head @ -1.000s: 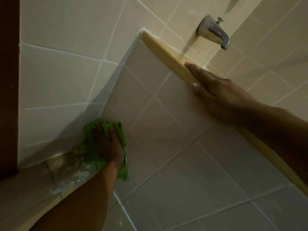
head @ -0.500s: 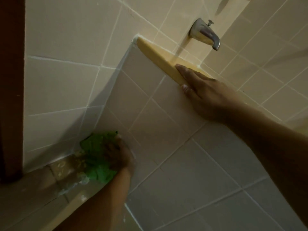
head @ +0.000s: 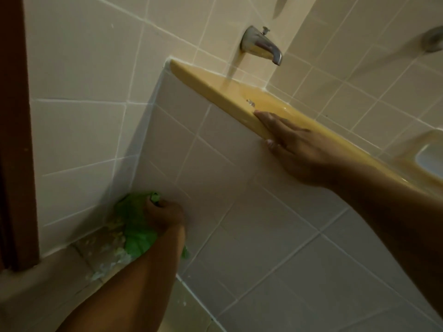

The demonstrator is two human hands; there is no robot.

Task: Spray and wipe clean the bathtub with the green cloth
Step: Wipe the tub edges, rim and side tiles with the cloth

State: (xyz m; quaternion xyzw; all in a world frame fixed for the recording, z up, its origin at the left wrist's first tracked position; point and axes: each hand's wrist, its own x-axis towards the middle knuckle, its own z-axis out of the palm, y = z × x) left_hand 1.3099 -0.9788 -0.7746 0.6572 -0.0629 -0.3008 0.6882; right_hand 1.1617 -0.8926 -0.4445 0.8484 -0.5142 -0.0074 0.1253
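The bathtub has a yellow rim [head: 215, 89] and a white tiled outer front [head: 239, 212]. My left hand [head: 165, 215] is low in the corner where the tub front meets the side wall. Its fingers are curled round the bunched green cloth [head: 136, 226], which presses against the bottom of the tiled front and the floor. My right hand [head: 294, 149] rests on the yellow rim with straight fingers laid over its edge, thumb below. My forearms hide part of the cloth and the rim.
A chrome spout [head: 262, 45] sticks out of the tiled wall above the tub. A dark wooden door frame [head: 14, 140] runs down the left edge. Pale flecks of residue lie on the floor tiles [head: 103, 259] beside the cloth.
My left hand went from lying flat on the spread cloth to curling round it in a bunch. The view swung, so the tub rim and my right hand now sit further right.
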